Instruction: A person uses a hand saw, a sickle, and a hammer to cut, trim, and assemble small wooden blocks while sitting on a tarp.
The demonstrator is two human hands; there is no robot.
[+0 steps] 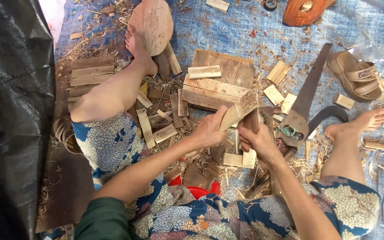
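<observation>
I sit on the ground with my legs spread. My left hand (210,129) grips a flat pale wooden piece (241,110), tilted upward to the right. My right hand (256,140) is closed on a dark tool handle (251,121) pressed against that piece from below. Wood chips and short offcuts lie under both hands.
A hand saw (306,100) lies to the right beside a brown sandal (356,75). Stacked wooden blocks (216,86) sit ahead, slats (92,71) at left, a round wooden board (154,22) by my left foot. Black plastic sheet (10,111) covers the left; blue tarp (245,31) lies underneath.
</observation>
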